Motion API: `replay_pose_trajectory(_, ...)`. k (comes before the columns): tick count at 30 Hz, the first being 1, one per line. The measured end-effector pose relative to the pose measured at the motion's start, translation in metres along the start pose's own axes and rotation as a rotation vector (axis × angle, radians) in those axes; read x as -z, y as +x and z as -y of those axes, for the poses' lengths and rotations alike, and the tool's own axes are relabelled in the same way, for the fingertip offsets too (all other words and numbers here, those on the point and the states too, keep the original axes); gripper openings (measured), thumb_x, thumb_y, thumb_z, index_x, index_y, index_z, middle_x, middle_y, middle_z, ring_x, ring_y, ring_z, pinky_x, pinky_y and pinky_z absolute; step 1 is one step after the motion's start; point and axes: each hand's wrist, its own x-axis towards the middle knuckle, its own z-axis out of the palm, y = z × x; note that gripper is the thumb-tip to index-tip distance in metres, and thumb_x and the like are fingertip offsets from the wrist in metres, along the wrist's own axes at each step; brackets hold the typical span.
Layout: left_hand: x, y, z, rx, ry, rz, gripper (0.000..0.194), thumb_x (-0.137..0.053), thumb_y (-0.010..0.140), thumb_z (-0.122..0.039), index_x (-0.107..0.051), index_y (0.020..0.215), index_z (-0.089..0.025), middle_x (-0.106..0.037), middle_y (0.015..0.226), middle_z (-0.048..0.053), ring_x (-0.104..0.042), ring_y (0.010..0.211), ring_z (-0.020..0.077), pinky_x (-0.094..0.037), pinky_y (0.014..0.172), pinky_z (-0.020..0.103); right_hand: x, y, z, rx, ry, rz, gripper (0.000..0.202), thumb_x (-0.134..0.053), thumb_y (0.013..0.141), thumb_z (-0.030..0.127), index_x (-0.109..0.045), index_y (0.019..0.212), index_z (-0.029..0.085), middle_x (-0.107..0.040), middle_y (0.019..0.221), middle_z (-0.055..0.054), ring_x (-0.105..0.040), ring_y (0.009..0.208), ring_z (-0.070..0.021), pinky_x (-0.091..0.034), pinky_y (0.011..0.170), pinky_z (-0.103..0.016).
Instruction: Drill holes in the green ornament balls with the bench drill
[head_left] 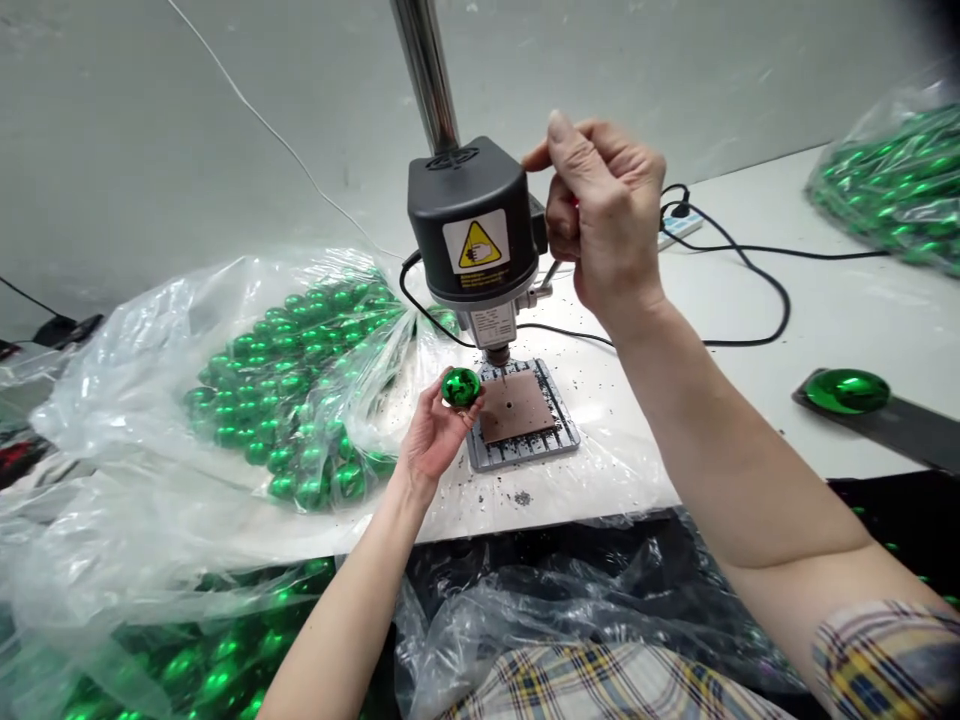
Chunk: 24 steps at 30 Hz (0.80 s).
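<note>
**Obs 1:** Left hand [435,435], yours, palm up, fingertips pinching a green ball [460,386]. Ball sits at the hand's 1 o'clock, just beside the left edge of the drill base plate [525,415], below and left of the chuck [497,353]. Not under the bit.

**Obs 2:** Agreed. Ball is shiny, with dark blotches on its face; cannot tell whether those are marks or reflections. Your right hand [600,215]?

**Obs 1:** Raised at 1 o'clock from the drill head [472,225], fingers curled shut around something at the machine's right side. A slim metal rod shows just under the fist; what you grip is mostly hidden by the fingers.

**Obs 2:** Drill head is black, yellow warning label facing you, mounted on a steel column [427,70] running up to 12 o'clock. Brown pad with a centre hole lies on the base plate.

**Obs 1:** Dark swarf is scattered around the plate, thickest at its 6 o'clock, on the white table [840,300].

**Obs 2:** At 9 o'clock from the plate: an open clear plastic bag [127,440] heaped with green balls [292,390]. A second bag of green pieces [892,180] sits at 2 o'clock, far table edge.

**Obs 1:** A black cable [757,270] loops behind your right wrist, toward a plug strip at 1 o'clock. A larger green dome [847,390] rests on a dark strip at 3 o'clock, well apart from both hands.

**Obs 2:** More green balls in plastic below the table edge, 7 o'clock, near your lap.
</note>
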Motion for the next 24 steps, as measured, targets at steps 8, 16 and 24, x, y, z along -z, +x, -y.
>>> replay_pose_trajectory(8,0.008,0.002,0.015,-0.177,0.329,-0.082,0.045,-0.084,0.069,-0.04,-0.058,0.094,-0.014,-0.068,0.082,0.003,-0.06,0.06,0.0089,-0.042,0.05,0.019,-0.002,0.002,-0.002,-0.009,-0.009,-0.004,0.058,-0.064,0.071,0.082,-0.058,0.064,0.025,-0.033,0.044,0.007,-0.025,0.035,-0.0089,-0.017,0.035,-0.031)
replay_pose_trajectory(16,0.005,0.011,0.02,-0.056,0.171,-0.045,0.051,-0.081,0.071,-0.031,-0.053,0.113,-0.022,-0.071,0.094,0.003,-0.07,0.072,0.0142,-0.055,0.067,0.025,-0.001,0.005,-0.008,0.038,0.013,0.022,0.062,-0.059,0.071,0.086,-0.056,0.065,0.025,-0.032,0.041,0.008,-0.022,0.034,-0.0078,-0.018,0.032,-0.03)
replay_pose_trajectory(24,0.015,0.029,0.037,-0.283,0.643,-0.067,0.066,-0.089,0.06,-0.036,-0.061,0.117,-0.015,-0.069,0.099,0.005,-0.06,0.067,0.0095,-0.045,0.055,0.021,-0.005,0.005,0.001,-0.043,-0.017,-0.024,0.051,-0.059,0.09,0.064,-0.053,0.061,0.022,-0.03,0.041,0.008,-0.024,0.033,-0.0063,-0.016,0.033,-0.029)
